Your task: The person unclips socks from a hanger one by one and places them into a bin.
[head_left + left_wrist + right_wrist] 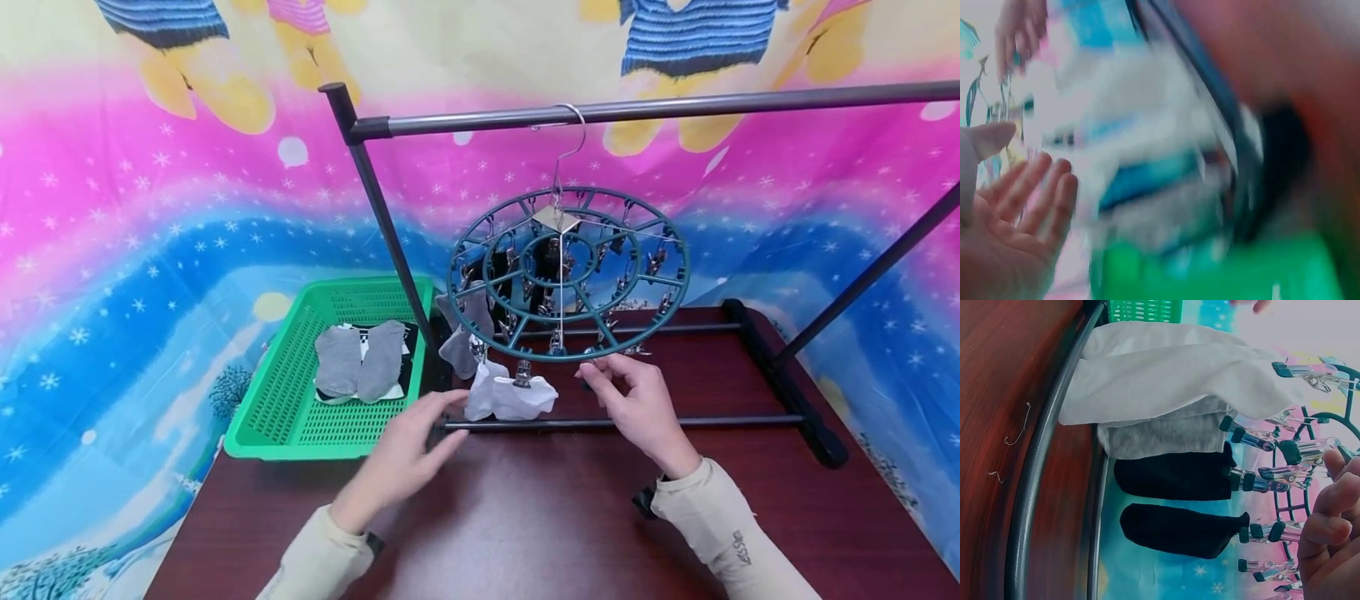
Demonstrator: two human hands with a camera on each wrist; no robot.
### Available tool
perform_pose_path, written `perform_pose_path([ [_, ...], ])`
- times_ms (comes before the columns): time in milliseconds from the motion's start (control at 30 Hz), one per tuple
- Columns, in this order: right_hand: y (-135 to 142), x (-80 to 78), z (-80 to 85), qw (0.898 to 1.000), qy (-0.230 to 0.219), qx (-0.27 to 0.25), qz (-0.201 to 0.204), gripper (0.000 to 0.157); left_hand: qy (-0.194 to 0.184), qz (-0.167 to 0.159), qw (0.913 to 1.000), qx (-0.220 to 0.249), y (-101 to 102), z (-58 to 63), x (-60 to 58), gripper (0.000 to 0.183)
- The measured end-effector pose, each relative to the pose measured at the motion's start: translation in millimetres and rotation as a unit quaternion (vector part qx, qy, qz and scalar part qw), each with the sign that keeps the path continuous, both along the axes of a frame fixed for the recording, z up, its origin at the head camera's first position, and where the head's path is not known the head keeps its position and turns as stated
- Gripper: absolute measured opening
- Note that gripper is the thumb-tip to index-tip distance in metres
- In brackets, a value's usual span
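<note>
Remote take from me: a hard tug on the round hanger could swing it and shake loose the white socks clipped at its front. My right hand, wrist raised, seems to pinch a clip; my left hand, fingers extended, sits empty beside the socks.

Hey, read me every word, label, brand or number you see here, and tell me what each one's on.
Nothing reads with certainty.
Right sleeve: dark lettering, sideways and too small to read.
Black-and-white fabric under the gray socks: marks too small to tell whether they're letters.
Round clip hanger and white socks: no text I can make out.
</note>
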State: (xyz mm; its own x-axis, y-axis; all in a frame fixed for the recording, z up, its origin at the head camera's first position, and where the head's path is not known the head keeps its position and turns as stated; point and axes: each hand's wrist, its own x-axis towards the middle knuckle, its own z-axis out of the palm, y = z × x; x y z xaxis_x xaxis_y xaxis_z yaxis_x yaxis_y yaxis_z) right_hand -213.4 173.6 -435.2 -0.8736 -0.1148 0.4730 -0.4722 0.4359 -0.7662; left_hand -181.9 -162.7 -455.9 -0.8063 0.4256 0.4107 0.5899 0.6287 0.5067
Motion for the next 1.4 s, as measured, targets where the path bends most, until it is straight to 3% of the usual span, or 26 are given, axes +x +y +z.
perform_pose_path([
  [100, 0.7, 0.1, 0.7, 1.0, -0.004, 0.003, 0.004, 0.008, -0.097, -0.008, 0.9946, 0.035, 23.8, -4.7, -7.1, 0.063],
  [200, 1.7, 0.4, 1.4, 1.0, -0.007, 0.001, 0.004, 0.009, -0.155, -0.013, 0.9849, 0.075, 39.7, -9.6, -18.8, 0.066],
  [367, 3.1, 0.4, 1.5, 1.0, -0.012, -0.006, 0.003, 0.009, -0.164, -0.041, 0.9799, 0.105, 56.2, -15.7, -31.7, 0.045],
  [467, 3.4, 0.3, 0.9, 1.0, -0.01, -0.005, 0.005, 0.009, -0.152, -0.045, 0.9816, 0.106, 59.6, -16.9, -29.6, 0.018],
  [567, 4.3, 0.1, 0.7, 1.0, -0.006, -0.005, -0.003, 0.008, -0.153, -0.024, 0.9791, 0.132, 59.3, -17.2, -22.4, 0.012],
  [633, 4.8, 0.1, 0.8, 1.0, -0.002, -0.004, -0.01, 0.008, -0.141, 0.0, 0.9795, 0.144, 57.8, -18.0, -16.5, 0.016],
  [700, 5.2, 0.5, 1.0, 1.0, -0.001, -0.005, -0.014, 0.008, -0.113, 0.026, 0.9825, 0.145, 55.5, -19.5, -10.2, 0.009],
  [833, 4.4, 1.5, 0.0, 1.0, 0.006, 0.002, -0.016, 0.009, -0.026, 0.063, 0.9916, 0.11, 50.9, -24.8, -1.1, 0.013],
  [967, 1.3, 3.0, -2.3, 0.999, 0.024, 0.018, -0.032, 0.006, 0.047, 0.069, 0.9933, 0.08, 48.3, -27.0, 4.3, 0.017],
  [1067, -1.7, 5.4, -4.5, 0.997, 0.047, 0.048, -0.045, 0.006, 0.075, 0.068, 0.9925, 0.069, 47.8, -26.3, 7.2, 0.018],
  [1167, -5.7, 9.7, -6.5, 0.994, 0.057, 0.084, -0.05, 0.022, 0.091, 0.066, 0.9915, 0.066, 47.7, -26.1, 9.0, 0.014],
  [1300, -13.9, 18.7, -5.5, 0.993, -0.019, 0.116, 0.0, 0.049, 0.108, 0.063, 0.99, 0.066, 47.3, -26.9, 9.8, 0.012],
  [1400, -24.8, 30.3, -1.7, 0.982, -0.101, 0.146, 0.07, 0.052, 0.115, 0.063, 0.9891, 0.067, 46.9, -26.8, 10.5, 0.014],
])
